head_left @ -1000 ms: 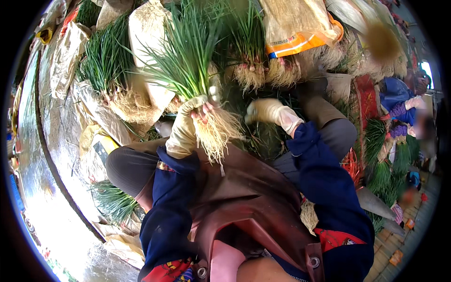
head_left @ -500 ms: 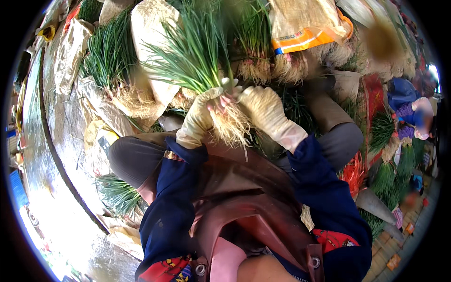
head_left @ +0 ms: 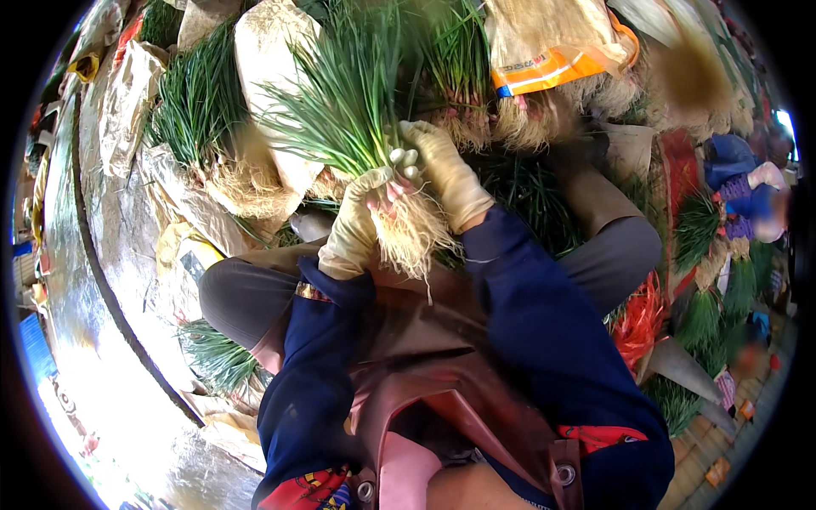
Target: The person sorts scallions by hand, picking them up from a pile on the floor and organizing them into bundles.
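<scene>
On my feed, the spring onion bunch is centred just beyond the brown apron, clasped around its stem bases by the left hand. The right hand is against its right side; I can't tell whether it grips any stalks.

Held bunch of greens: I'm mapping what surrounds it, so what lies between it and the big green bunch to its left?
In the head view, a pale sack lies between the held bunch and the big green bunch.
</scene>
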`<state>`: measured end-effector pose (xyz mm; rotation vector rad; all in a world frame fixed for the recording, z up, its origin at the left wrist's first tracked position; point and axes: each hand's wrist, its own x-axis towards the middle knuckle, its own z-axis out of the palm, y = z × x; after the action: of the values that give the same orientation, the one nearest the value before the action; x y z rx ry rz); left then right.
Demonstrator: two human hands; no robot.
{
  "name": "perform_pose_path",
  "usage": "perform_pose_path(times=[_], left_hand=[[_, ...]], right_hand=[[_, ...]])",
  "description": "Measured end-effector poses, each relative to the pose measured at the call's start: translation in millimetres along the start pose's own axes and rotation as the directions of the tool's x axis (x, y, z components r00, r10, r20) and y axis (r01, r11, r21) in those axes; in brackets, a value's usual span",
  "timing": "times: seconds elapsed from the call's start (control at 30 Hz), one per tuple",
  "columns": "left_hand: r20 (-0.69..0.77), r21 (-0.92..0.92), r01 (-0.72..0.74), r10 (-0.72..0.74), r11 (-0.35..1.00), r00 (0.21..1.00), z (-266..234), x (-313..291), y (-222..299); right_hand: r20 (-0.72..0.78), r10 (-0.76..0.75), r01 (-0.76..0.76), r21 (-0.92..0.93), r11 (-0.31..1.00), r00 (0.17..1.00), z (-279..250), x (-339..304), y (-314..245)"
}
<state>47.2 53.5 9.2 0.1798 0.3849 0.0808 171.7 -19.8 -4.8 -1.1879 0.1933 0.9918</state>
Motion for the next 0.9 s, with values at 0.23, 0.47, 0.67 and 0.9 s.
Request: perform_pose_path(times=[0.23,0.47,0.67,0.9], left_hand=[[0.076,0.000,-0.077,0.077,0.997,0.994,31,-24,11],[-0.021,-0.049,-0.132,0.131,0.990,0.991,-12,-15,22],[0.003,0.110,-0.102,0.103,0.989,0.995,10,-14,16],[-0.105,0.379,-0.009,0.053,0.925,0.993,-27,-5,7]], right_hand=[[0.002,0.114,0.039,-0.945,-0.324,0.994,-67,28,5],[0.048,-0.564,-0.117,-0.960,-0.253,0.824,-31,34,-82],[-0.054,-0.266,-0.022,-0.992,0.124,0.962,-46,59,-110],[0.373,-0.038,0.160,-0.302,0.940,0.927,-42,-16,-40]])
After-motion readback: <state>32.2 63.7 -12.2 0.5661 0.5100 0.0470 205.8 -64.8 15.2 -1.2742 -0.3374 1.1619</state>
